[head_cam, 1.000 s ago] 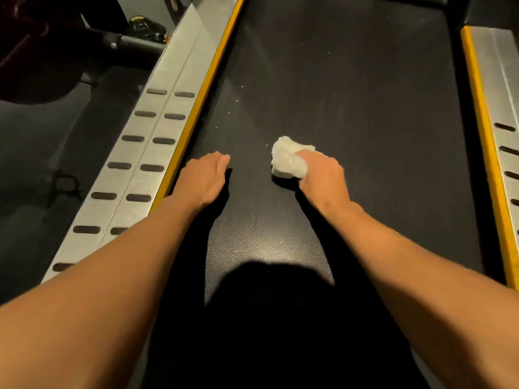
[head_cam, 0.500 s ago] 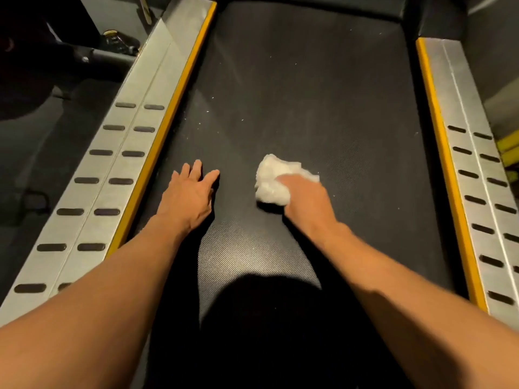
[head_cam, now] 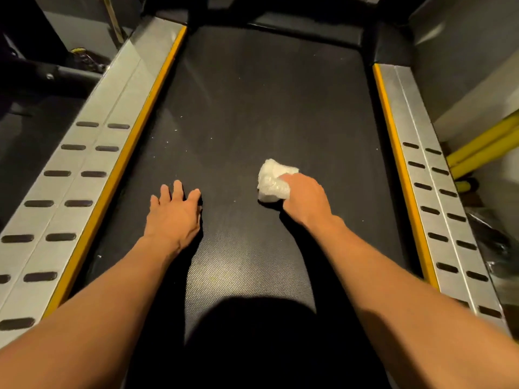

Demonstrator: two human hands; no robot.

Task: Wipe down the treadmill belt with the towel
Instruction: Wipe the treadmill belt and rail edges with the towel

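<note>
On belt [head_cam: 252, 108], right hand [head_cam: 304, 196] around towel [head_cam: 271, 181]

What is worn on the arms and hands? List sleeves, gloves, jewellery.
Nothing worn shows: the left hand and right hand have no gloves, rings or wristbands, and no sleeve reaches into the frame on either arm.

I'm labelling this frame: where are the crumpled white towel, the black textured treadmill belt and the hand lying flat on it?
crumpled white towel [head_cam: 271, 181]: head view, its bunched middle.
black textured treadmill belt [head_cam: 252, 94]: head view, bare surface beyond the towel.
left hand [head_cam: 172, 214]: head view, back of the hand.
</note>
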